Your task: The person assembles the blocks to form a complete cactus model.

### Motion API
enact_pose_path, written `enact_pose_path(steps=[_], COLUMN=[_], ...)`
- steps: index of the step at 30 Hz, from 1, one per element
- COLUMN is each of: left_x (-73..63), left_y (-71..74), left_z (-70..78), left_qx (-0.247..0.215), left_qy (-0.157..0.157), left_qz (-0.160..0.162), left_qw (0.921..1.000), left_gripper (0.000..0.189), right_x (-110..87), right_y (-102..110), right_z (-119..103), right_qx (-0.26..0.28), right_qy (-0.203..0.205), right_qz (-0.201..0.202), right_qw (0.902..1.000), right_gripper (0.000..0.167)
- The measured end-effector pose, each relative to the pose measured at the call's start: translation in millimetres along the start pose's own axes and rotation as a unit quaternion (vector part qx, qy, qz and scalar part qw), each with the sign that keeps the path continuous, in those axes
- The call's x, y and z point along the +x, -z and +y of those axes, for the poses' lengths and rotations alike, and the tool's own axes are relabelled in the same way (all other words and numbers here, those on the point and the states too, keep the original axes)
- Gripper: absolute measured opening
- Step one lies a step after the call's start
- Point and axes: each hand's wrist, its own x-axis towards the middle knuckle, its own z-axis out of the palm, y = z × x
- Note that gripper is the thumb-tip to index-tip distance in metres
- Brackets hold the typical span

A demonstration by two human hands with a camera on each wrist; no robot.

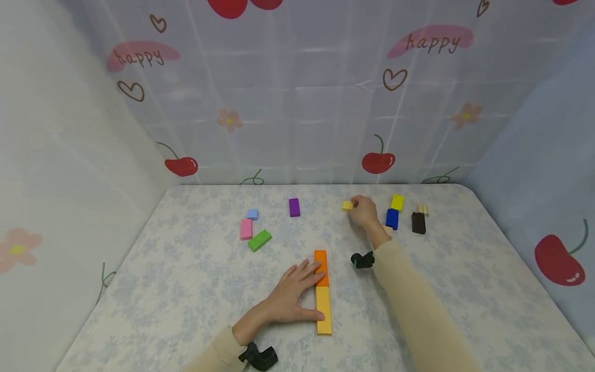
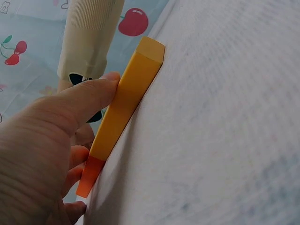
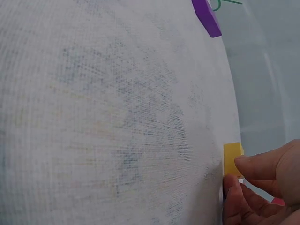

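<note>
On the table [image 1: 153,310], left hand [image 1: 293,294] spread, right hand [image 1: 365,213] pinching

From where I stand, two long blocks lie end to end before the person: an amber block [image 1: 324,305] nearer, an orange block [image 1: 324,268] farther out. The left hand is beside them, fingers fanned, thumb against the amber block and fingertips on the orange block. The right hand reaches to the far part of the table, thumb and finger pinching a small yellow block [image 1: 346,205]; whether that one touches the table I can't tell. It is well apart from the long pair, to the right of a purple block [image 1: 294,207].

Over to the left, a light blue block [image 1: 253,214], a pink block [image 1: 246,229] and a green block [image 1: 260,241] make a loose cluster. Right of the right hand, a bright yellow block [image 1: 397,202] lies just beyond a dark blue block [image 1: 392,219], with a black block [image 1: 418,223] and a cream ribbed piece [image 1: 423,210] near them. A pale block [image 1: 389,230] is partly hidden by the right wrist. A curtain [image 1: 302,103] printed with cherries hangs behind.
</note>
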Motion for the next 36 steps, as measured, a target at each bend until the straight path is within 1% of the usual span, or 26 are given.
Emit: enact_pose_path(steps=[10,16,23,26,30,36], left_x=[0.3,0.6,0.3,0.2,0.0,0.3], left_y=[0.4,1.4,1.8,1.6,1.7,1.9], left_z=[-0.2,0.6,1.2,1.2,1.2,0.6], left_qx=[-0.002,-0.003,-0.001,-0.001,-0.001,-0.001], left_qy=[-0.001,0.003,0.002,0.002,0.003,0.003], left_qz=[0.001,-0.001,-0.001,-0.003,-0.001,0.002], left_qw=[1.0,1.0,1.0,1.0,1.0,1.0], left_gripper=[0.086,0.087,0.086,0.086,0.086,0.086], right_x=[1.2,1.2,1.8,-1.4,-9.8,-27.2], right_y=[-4,-5,-8,-7,-5,-3], right_z=[2,1,3,1,-2,-6], right_qx=[-0.007,-0.001,0.001,0.007,0.021,0.029], right_qy=[-0.001,-0.01,0.0,0.015,0.056,0.117], right_qz=[0.033,0.039,0.049,0.046,0.034,-0.007], right_qw=[0.9994,0.9992,0.9988,0.9988,0.9976,0.9926], right_gripper=[0.04,0.038,0.035,0.034,0.033,0.03])
